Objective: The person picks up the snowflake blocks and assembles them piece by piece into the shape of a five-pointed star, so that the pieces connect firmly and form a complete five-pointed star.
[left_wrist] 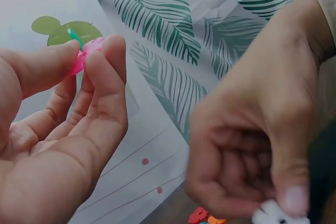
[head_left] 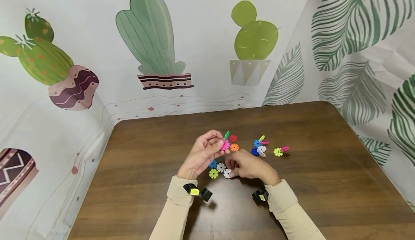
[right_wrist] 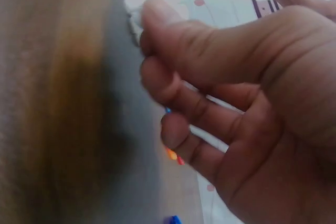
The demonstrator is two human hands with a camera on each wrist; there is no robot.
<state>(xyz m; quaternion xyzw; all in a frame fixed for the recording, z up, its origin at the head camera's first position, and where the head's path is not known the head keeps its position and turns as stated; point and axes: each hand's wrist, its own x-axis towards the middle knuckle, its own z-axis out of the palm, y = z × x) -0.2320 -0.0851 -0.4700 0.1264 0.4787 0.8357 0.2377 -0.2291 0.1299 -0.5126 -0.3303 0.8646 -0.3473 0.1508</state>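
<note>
My left hand (head_left: 201, 154) is raised over the table and pinches a pink notched disc (left_wrist: 86, 56) between thumb and fingertips. A green disc (head_left: 226, 136) sticks up from the pink one, edge-on. Lower and to the right, my right hand (head_left: 251, 164) pinches a white notched disc (head_left: 227, 173) by its edge, thumb on its face. Beside that white disc are a light grey disc (head_left: 221, 167), a lime disc (head_left: 213, 173) and a blue disc (head_left: 212, 164). Just beyond the hands, a red disc (head_left: 233, 138) and an orange disc (head_left: 234, 147) lie on the table.
On the brown wooden table (head_left: 146, 182), a joined cluster of blue, white, yellow and pink discs (head_left: 257, 144) stands right of the hands. Farther right is a lime disc with a pink one attached (head_left: 278, 152). A printed cactus-and-leaf cloth (head_left: 207, 45) hangs behind the table.
</note>
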